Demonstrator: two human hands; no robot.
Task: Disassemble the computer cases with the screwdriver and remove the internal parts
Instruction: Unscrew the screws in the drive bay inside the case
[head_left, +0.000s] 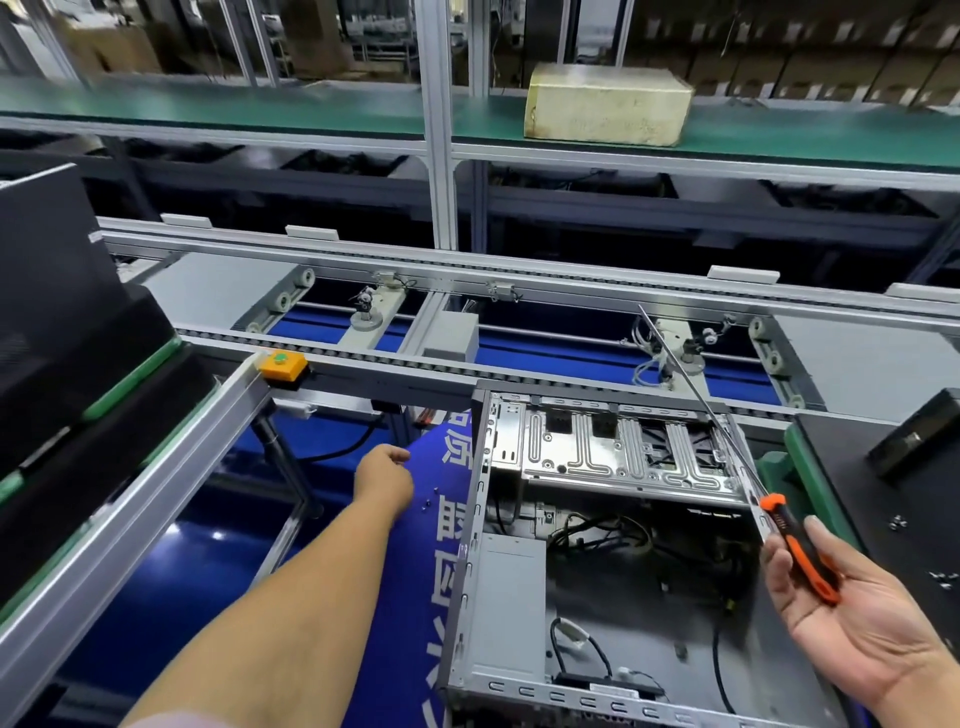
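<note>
An open grey computer case (470, 566) lies on a blue mat (400, 613). Inside it I see a silver drive cage (597, 457), a grey power supply (511, 608) and loose black cables (623, 540). My right hand (862, 629) is palm up over the case's right edge. It holds a screwdriver (800, 553) by its orange and black handle, with the long shaft pointing up and left. My left hand (385, 475) reaches over the mat left of the case with its fingers curled downward. Two small screws (427, 504) lie just beside it. Whatever is under the fingers is hidden.
Black case panels (67, 332) are stacked at the left on a green-edged rail. Another black panel (878, 499) with loose screws lies at the right. A roller conveyor (467, 332) runs behind, with an orange button box (283, 366). A foam block (608, 104) sits on the green shelf.
</note>
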